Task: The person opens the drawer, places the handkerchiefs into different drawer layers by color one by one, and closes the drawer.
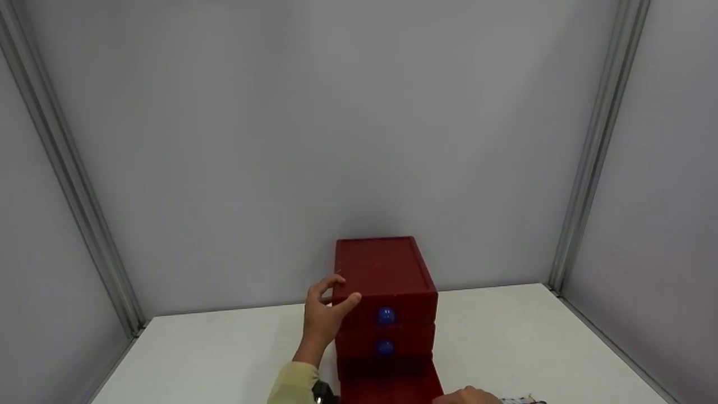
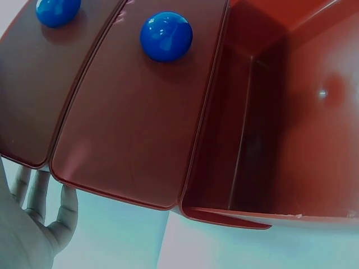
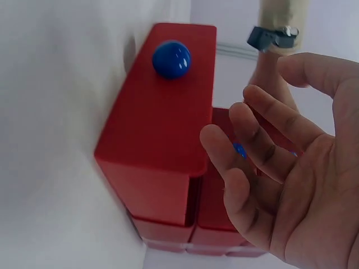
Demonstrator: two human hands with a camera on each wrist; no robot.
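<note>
The person's left hand (image 1: 325,314) grips the upper left corner of the red drawer chest (image 1: 387,280), fingers curled over its top edge and thumb against the front; the chest stands on the white table (image 1: 224,348) near the back wall; its bottom drawer (image 1: 390,384) is pulled out (the two above, each with a blue knob (image 1: 385,315), are closed); the right hand (image 3: 291,185) hovers beside that drawer, fingers loosely spread, holding nothing.
</note>
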